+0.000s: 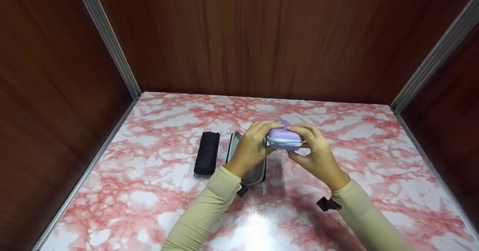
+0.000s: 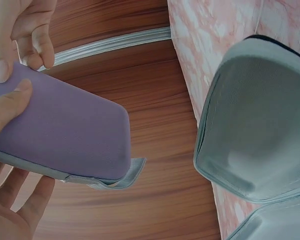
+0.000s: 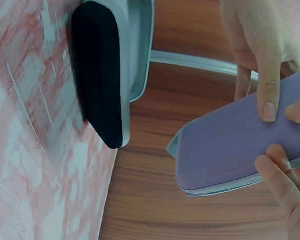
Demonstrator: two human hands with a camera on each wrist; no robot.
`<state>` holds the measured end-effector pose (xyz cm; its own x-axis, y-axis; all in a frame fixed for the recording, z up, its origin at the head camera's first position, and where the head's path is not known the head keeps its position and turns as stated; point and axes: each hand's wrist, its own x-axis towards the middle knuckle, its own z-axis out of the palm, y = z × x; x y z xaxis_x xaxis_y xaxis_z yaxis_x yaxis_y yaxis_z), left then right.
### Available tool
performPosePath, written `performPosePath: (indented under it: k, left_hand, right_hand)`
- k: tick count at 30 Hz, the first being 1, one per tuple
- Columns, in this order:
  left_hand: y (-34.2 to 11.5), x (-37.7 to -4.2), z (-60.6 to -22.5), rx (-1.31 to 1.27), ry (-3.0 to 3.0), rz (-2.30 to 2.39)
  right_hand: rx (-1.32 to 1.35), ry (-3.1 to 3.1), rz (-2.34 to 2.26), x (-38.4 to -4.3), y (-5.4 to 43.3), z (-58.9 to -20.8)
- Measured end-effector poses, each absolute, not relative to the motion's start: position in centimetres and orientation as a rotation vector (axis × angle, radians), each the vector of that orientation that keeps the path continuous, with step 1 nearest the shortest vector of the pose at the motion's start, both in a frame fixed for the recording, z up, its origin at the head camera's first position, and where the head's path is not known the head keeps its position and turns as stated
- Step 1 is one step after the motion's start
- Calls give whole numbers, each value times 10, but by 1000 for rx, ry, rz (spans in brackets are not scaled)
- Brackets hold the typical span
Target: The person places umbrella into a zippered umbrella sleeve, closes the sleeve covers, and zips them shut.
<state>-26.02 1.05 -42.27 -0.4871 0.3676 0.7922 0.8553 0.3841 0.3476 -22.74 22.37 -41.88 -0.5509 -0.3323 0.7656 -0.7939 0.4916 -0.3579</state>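
Observation:
A purple hard-shell zip case (image 1: 284, 134) with a pale blue zipper band is held up above the table between both hands. My left hand (image 1: 252, 146) grips its left side, thumb below and fingers on top in the head view. On the opposite side, my right hand (image 1: 314, 150) pinches it in the same way. The case looks closed, and a pale strap (image 2: 132, 172) shows at one end in the left wrist view. Behind and below the left hand lies an open case (image 2: 260, 125), grey inside and black outside, partly hidden by that hand in the head view.
A slim black pouch (image 1: 207, 153) lies left of the open case. Brown wood-grain panels (image 1: 254, 37) with metal corner strips (image 1: 112, 37) enclose the red-and-white marbled tabletop (image 1: 149, 198) at the back and both sides.

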Motion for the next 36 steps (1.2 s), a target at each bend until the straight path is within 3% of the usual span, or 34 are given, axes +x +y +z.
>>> performPosePath:
  k: [21, 36]
  left_hand:
    - [4, -265, -424, -964, -2022, -1039]
    - [6, -264, -426, -896, -2037, -990]
  right_hand:
    - [952, -1887, 943, -217, 215, -408]
    - [833, -1712, 273, -208, 183, -395]
